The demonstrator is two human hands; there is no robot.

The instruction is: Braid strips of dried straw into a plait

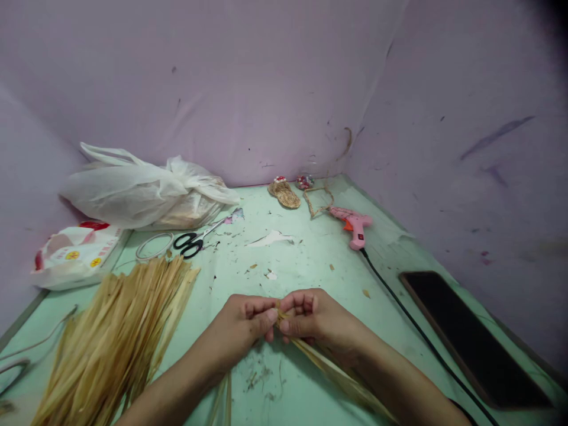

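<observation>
Both my hands meet at the front middle of the green tabletop, pinching pale dried husk strips [326, 364] between thumbs and fingers. My left hand [248, 322] grips the strips from the left, its thumb on top. My right hand [310, 316] pinches them just beside it, thumb and curled fingers closed. From under the right hand the strips trail down to the lower right; thin ends also hang below the left wrist. The small section between the fingertips is mostly hidden. Left of my left forearm lies a large bundle of dried husk strips [119, 331].
Black-handled scissors [195, 239], a wire coil [154, 245], a tissue pack [80, 254] and a tied white plastic bag [146, 192] lie at left. A woven slipper-shaped piece [284, 195] sits at the back. A pink glue gun [355, 225] with black cord and a dark phone [470, 337] are right.
</observation>
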